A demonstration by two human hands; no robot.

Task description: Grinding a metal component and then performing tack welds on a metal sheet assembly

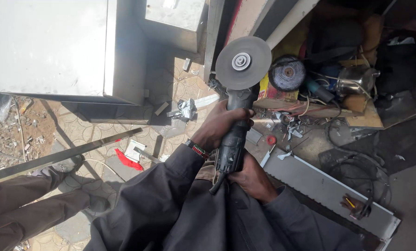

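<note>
Angle grinder (233,125) sits centre frame, disc end up and away from the person, cord end down toward the body; left hand (219,126) wraps its body midway; right hand (251,177) grips the rear end, below and right of the left hand; metal cabinet (50,46) stands upper left on the paved floor (171,79); long metal bar (59,155) slants across the left, below the cabinet; second grinder (289,73) lies just right of the disc among cables and scrap; flat metal panel (329,190) lies lower right, beside the right forearm; another person's legs (31,204) lie at lower left, under the bar.
</note>
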